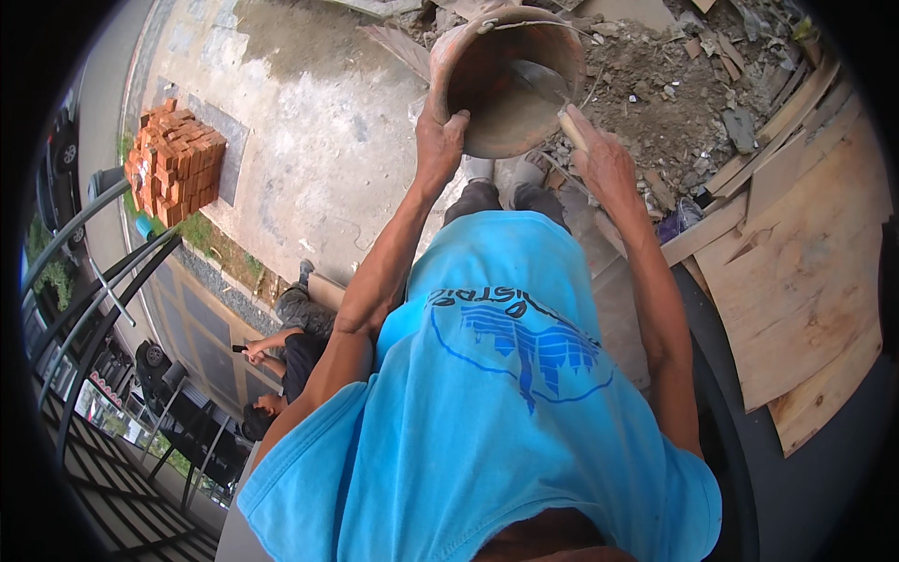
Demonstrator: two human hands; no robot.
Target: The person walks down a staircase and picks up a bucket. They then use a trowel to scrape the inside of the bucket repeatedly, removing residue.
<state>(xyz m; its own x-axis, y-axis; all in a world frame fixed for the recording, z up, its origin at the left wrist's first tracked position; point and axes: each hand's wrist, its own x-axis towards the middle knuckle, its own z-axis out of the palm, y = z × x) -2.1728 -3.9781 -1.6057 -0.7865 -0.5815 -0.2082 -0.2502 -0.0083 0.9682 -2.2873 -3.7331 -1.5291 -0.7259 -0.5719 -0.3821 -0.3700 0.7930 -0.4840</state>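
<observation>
The left hand (pixel 440 140) is clamped on the near rim of a bucket (pixel 487 94), fingers hooked over the lip. The right hand (pixel 604 164) is closed around the pale handle of a trowel (pixel 541 82), whose metal blade reaches inside the bucket.

The bucket is tilted with its mouth toward the camera, held above the ground in front of the person's feet (pixel 501 170). Its wall is round, reddish-brown and coated with dried grey mortar; a thin wire bail arcs across the top. Apart from the trowel blade, the inside shows only a grey-brown smear; whether loose material lies in it cannot be told.

Beyond the bucket lies a rubble heap (pixel 674 75) of earth and broken pieces. Rough plywood sheets (pixel 796 272) lie at the right, flat and splintered at the edges. A concrete slab (pixel 318 122) spreads to the left, with a stack of red bricks (pixel 173 159) at its far left edge. Another person (pixel 290 351) crouches below.
</observation>
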